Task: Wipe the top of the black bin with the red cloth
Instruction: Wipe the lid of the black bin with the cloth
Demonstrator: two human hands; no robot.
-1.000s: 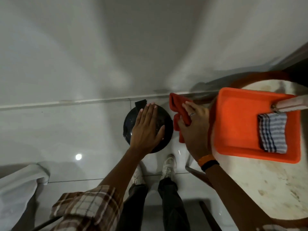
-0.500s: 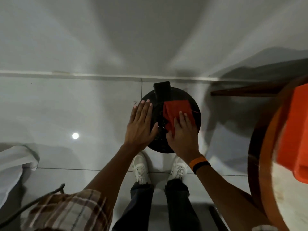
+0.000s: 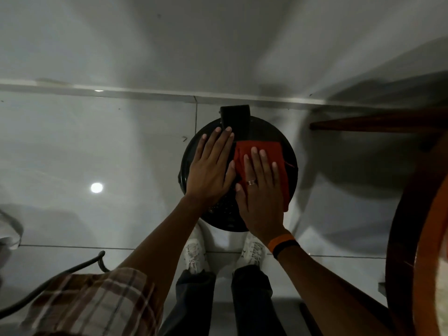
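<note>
A round black bin (image 3: 264,135) stands on the floor against the wall, seen from straight above, with a black hinge tab at its far edge. The red cloth (image 3: 271,149) lies spread on the right half of the lid. My right hand (image 3: 260,190) presses flat on the cloth, fingers together and pointing away from me, a ring on one finger. My left hand (image 3: 211,170) rests flat on the left half of the lid, beside the cloth, holding nothing. Both hands hide much of the lid.
A round wooden-rimmed table (image 3: 402,238) fills the right edge, one dark leg (image 3: 363,123) reaching toward the wall. My two white shoes (image 3: 194,253) stand just in front of the bin. A dark cable (image 3: 60,275) and white fabric (image 3: 7,229) lie at the left.
My right hand carried the red cloth from beside the orange tray onto the lid, then slid forward and flattened over it. The view swung left; the tray left the frame.
</note>
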